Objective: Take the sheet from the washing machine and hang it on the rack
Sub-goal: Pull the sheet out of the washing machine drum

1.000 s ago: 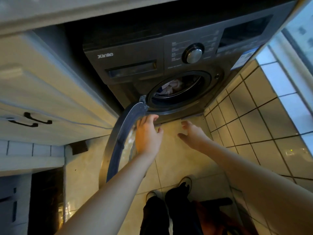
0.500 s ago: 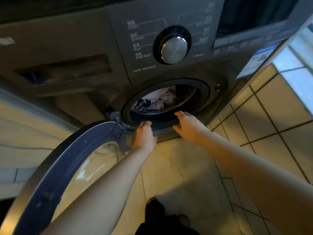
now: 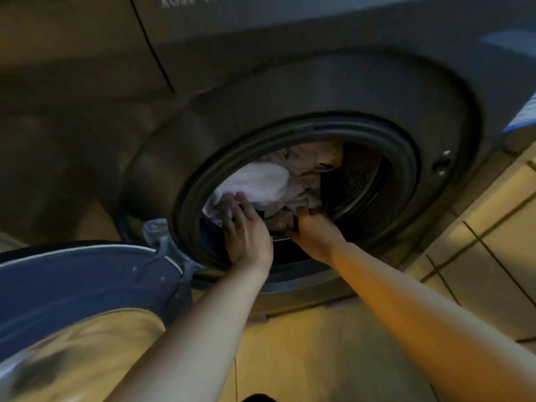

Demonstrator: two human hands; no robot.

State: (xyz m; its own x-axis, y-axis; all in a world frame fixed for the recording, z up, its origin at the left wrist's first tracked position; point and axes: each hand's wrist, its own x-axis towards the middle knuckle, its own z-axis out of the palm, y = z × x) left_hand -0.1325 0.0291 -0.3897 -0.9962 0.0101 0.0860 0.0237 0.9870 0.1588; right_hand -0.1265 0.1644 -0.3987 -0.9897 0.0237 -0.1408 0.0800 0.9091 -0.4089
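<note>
Head camera, looking down at the open mouth of a dark grey front-loading washing machine: I have both bare arms stretched into the porthole, with the round door swung out low on the left above the yellowish floor tiles. The sheet sits inside the perforated steel drum, a pale crumpled mass, white on the left and faintly pink toward the right. Whether it is all one piece I cannot tell. My right hand is clenched into the pinkish folds near the lower lip of the opening, with the fingers buried in cloth and grasping it. My left hand lies over the white fold just beside it, fingers reaching onto the fabric, but motion blur keeps me from saying whether it has closed on anything. The rack is not in view. I judge the load to be soft and limp. It is probably damp, so heavier than it looks, and twisted on itself, and I expect it to stretch and drag rather than lift out as a lump. The sensible hold is a full fistful of bunched fabric with each hand, taken near the front of the heap, not a pinch at a thin edge. The cloth may snag on the grey rubber door seal or trail onto the floor as it comes clear.
</note>
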